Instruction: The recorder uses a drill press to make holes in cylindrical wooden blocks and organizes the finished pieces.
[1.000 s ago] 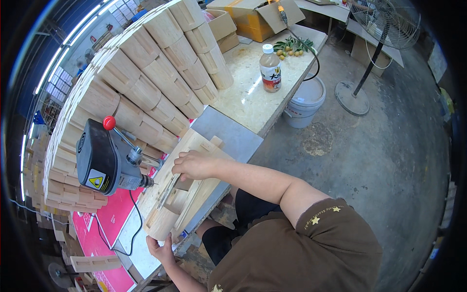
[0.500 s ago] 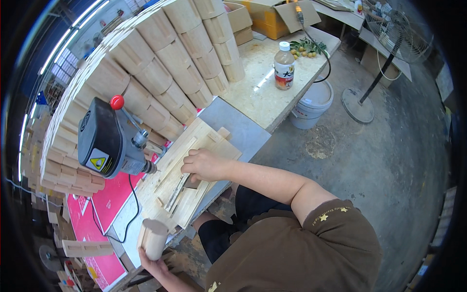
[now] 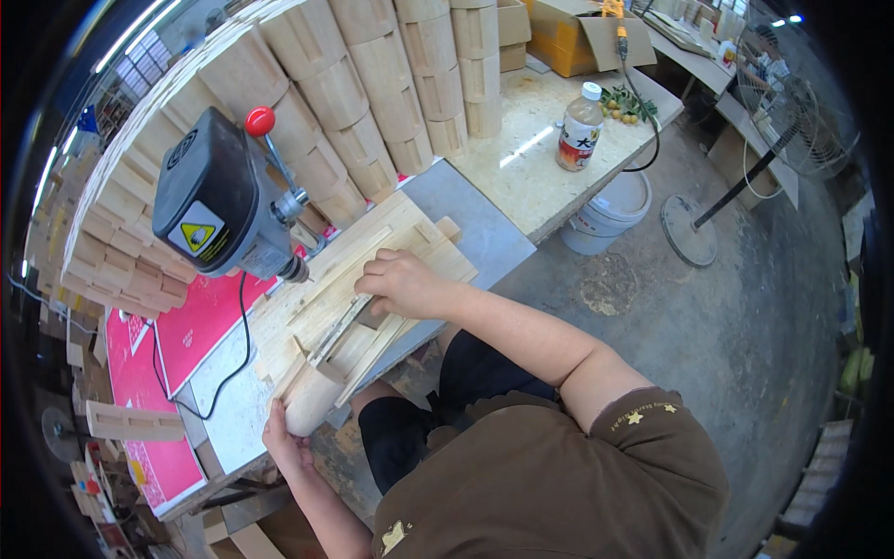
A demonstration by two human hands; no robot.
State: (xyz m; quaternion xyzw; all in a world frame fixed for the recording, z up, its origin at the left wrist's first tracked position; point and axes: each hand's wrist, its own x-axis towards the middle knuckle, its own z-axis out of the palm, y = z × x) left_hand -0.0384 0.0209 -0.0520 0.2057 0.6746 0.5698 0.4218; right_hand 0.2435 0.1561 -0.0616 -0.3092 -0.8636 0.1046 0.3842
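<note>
My left hand (image 3: 287, 440) is closed round the outer end of a pale wooden cylinder (image 3: 315, 401), which lies at the near left end of a flat wooden jig (image 3: 410, 210). The cylinder is tilted along the jig's channel and touches it. My right hand (image 3: 399, 284) rests over the jig's middle, fingers curled down at a narrow metal-edged strip (image 3: 337, 334); what its fingertips grip is hidden. Beyond the jig stands a small drill press (image 3: 214, 200) with a red-knobbed lever (image 3: 261, 121). Its chuck and bit (image 3: 296, 270) hang over the jig's far edge.
Stacked wooden cylinders (image 3: 391, 93) form a high wall behind the drill. A drink bottle (image 3: 580, 129) and some fruit with leaves (image 3: 629, 104) stand on the right tabletop (image 3: 521, 186). A black cable (image 3: 244, 363) crosses the left side. A bucket (image 3: 610, 205) and a fan (image 3: 792, 140) stand right.
My left hand has brought the wooden cylinder from just off the jig's near end into contact with it, tipping it over. My right hand keeps its place on the jig. The view has shifted slightly.
</note>
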